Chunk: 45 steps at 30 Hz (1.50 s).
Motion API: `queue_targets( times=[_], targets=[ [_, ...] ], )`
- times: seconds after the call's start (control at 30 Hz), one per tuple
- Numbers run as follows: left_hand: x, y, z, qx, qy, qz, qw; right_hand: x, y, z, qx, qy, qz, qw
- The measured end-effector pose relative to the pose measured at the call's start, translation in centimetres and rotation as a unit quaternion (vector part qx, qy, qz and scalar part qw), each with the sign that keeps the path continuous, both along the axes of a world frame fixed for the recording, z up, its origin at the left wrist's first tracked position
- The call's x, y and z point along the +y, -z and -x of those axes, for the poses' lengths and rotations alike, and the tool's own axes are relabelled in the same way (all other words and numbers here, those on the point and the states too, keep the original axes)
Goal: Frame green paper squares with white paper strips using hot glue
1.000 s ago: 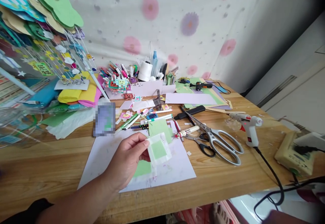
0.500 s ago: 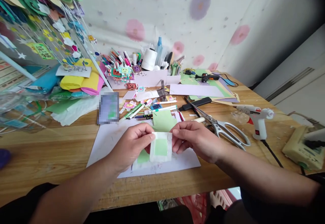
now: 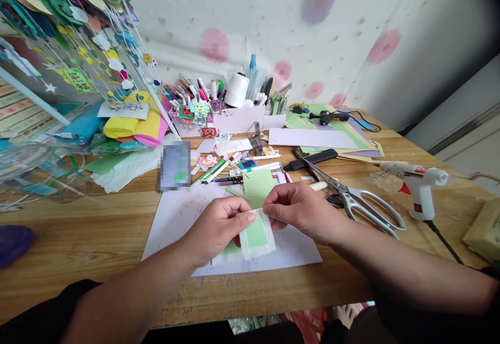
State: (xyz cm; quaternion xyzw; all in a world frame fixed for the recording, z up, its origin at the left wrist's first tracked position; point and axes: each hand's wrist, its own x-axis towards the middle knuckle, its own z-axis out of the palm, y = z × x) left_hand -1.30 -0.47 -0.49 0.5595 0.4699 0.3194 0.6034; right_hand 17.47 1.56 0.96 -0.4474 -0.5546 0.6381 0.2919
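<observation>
Between my two hands is a small white paper piece [image 3: 258,249] with a green square in its middle. My left hand [image 3: 224,224] pinches its upper left edge between thumb and fingers. At the upper right corner, my right hand [image 3: 291,208] pinches it too. A shiny clear line runs down the piece's right side. Below it a white paper sheet [image 3: 172,229] lies on the table, and another green piece [image 3: 230,250] shows partly behind the held one. Beyond my fingers lies a green paper sheet [image 3: 258,185].
Silver scissors [image 3: 363,203] and a white glue gun [image 3: 420,182] lie to the right. Behind are markers [image 3: 213,171], a black-handled tool [image 3: 312,160] and a pen holder [image 3: 238,120]. A paper mobile [image 3: 105,47] hangs at left above tissue packs [image 3: 136,125].
The white-and-green piece has tilted, and my left thumb has slid further over its top edge. My right hand keeps its pinch. The whole view has shifted slightly.
</observation>
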Motion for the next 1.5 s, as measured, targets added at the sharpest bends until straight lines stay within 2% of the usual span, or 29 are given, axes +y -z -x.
queue_targets(
  times=[0.2,0.4,0.9,1.27,1.4,1.5],
  targets=[
    [-0.2,-0.2,0.4,0.094,-0.024,-0.075,0.992,0.0,-0.4,0.6,0.017,-0.006,-0.005,1.0],
    [-0.3,0.0,0.7,0.167,-0.026,-0.129,0.977,0.2,0.1,0.9,0.044,-0.004,0.005,0.999],
    [-0.7,-0.3,0.6,0.189,-0.003,-0.151,0.97,0.1,1.3,0.3,0.103,-0.03,0.036,0.994],
    [-1.1,0.1,0.4,0.258,-0.002,-0.229,0.939,0.1,1.5,0.5,0.049,-0.042,0.013,0.998],
    [-1.1,0.3,0.4,0.263,0.009,-0.223,0.939,0.0,1.5,0.8,0.013,-0.039,-0.017,0.999],
    [-1.1,0.4,0.3,0.251,0.025,-0.187,0.95,-0.1,1.4,0.9,-0.019,-0.036,-0.047,0.998]
  ],
)
